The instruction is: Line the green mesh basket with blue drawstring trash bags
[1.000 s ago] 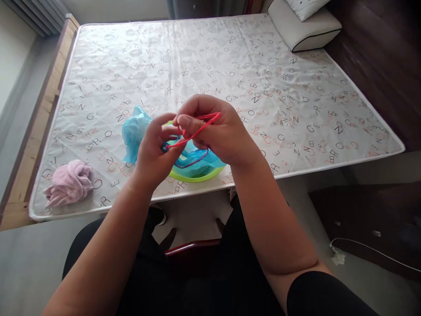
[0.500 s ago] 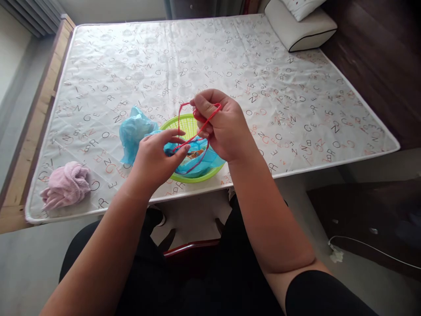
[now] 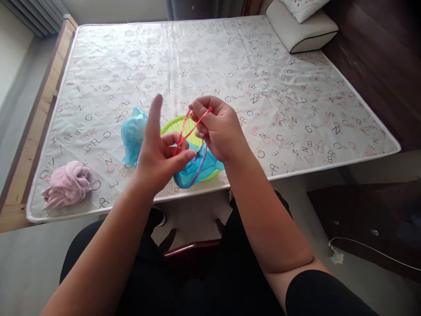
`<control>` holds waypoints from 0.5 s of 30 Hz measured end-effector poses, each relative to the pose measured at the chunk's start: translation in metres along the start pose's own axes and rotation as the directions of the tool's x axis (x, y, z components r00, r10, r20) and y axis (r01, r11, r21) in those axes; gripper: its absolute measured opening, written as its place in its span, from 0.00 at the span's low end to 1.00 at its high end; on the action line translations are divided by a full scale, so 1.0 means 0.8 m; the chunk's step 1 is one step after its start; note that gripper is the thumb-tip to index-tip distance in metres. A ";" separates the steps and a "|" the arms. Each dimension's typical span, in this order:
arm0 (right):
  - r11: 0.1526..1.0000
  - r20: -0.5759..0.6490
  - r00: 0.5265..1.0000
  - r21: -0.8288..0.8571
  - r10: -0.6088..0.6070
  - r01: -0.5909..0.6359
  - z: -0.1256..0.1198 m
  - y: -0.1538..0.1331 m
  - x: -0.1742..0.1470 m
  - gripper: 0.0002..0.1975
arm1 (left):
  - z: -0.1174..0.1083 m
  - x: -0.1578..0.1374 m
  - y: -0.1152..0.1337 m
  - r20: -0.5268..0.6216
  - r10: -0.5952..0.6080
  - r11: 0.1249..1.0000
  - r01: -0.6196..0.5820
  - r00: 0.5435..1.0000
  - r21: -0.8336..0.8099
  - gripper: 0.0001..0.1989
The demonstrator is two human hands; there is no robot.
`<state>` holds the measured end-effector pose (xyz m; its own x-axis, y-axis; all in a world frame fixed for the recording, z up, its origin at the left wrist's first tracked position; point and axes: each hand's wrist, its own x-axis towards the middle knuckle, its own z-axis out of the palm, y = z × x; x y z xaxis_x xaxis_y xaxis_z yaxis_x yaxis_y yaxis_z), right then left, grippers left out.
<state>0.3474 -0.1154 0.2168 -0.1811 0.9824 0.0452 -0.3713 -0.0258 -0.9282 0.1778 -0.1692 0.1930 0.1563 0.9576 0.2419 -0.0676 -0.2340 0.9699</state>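
Observation:
A red string [image 3: 188, 136] stretches between my two hands. My right hand [image 3: 219, 127] pinches it between thumb and fingertips, with the other fingers curled. My left hand [image 3: 159, 153] is lower and to the left, its index finger pointing up, the thumb out and the remaining fingers curled on the string. A darker, purplish loop of the string hangs over a blue plastic bag [image 3: 205, 163]. That bag lies in a lime-green basket [image 3: 179, 124] under my hands, its contents hidden. Partly behind my left hand stands another blue plastic bag [image 3: 132, 131].
A crumpled pink cloth [image 3: 68, 184] lies at the near left corner of the letter-printed mattress [image 3: 210, 57]. A white pillow [image 3: 302, 28] rests at the far right. A wooden bed rail [image 3: 46, 114] runs along the left. My legs are below the near edge.
My left index finger has lifted upright and the other left fingers have curled in. The string loop has narrowed. Blue plastic now covers the orange-brown contents seen before in the basket.

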 end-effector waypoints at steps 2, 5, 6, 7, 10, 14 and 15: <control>1.000 -0.074 0.997 0.004 0.015 -0.015 -0.007 0.007 0.007 0.22 | -0.005 0.001 0.006 0.100 -0.102 0.994 0.107 0.990 -0.038 0.49; 0.999 -0.118 0.992 -0.038 0.033 -0.038 -0.015 0.015 0.013 0.21 | -0.007 0.002 0.016 0.276 -0.243 0.967 0.253 0.930 -0.001 0.31; 0.997 -0.107 0.994 -0.067 0.037 -0.044 -0.016 0.017 0.013 0.20 | -0.006 0.003 0.018 0.329 -0.285 0.957 0.289 0.900 0.040 0.23; 0.994 -0.087 0.995 -0.101 0.037 -0.046 -0.017 0.019 0.013 0.18 | -0.005 0.004 0.018 0.357 -0.325 0.945 0.316 0.876 0.086 0.16; 0.978 -0.033 0.999 -0.206 0.024 -0.030 -0.016 0.019 0.012 0.15 | -0.001 0.008 0.009 0.183 -0.380 0.925 0.367 0.907 0.101 0.10; 0.955 -0.071 0.996 -0.296 -0.051 0.028 -0.015 0.011 0.009 0.17 | -0.002 0.014 -0.010 -0.177 -0.373 0.923 0.345 0.911 -0.168 0.13; 0.950 -0.076 0.994 -0.308 -0.075 0.048 -0.015 0.008 0.008 0.16 | -0.002 0.015 -0.013 -0.185 -0.384 0.915 0.346 0.904 -0.209 0.14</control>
<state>0.3551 -0.1069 0.2065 -0.0834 0.9928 0.0861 -0.0809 0.0794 -0.9936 0.1788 -0.1549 0.1855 -0.0153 0.9871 -0.1591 -0.2134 0.1522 0.9650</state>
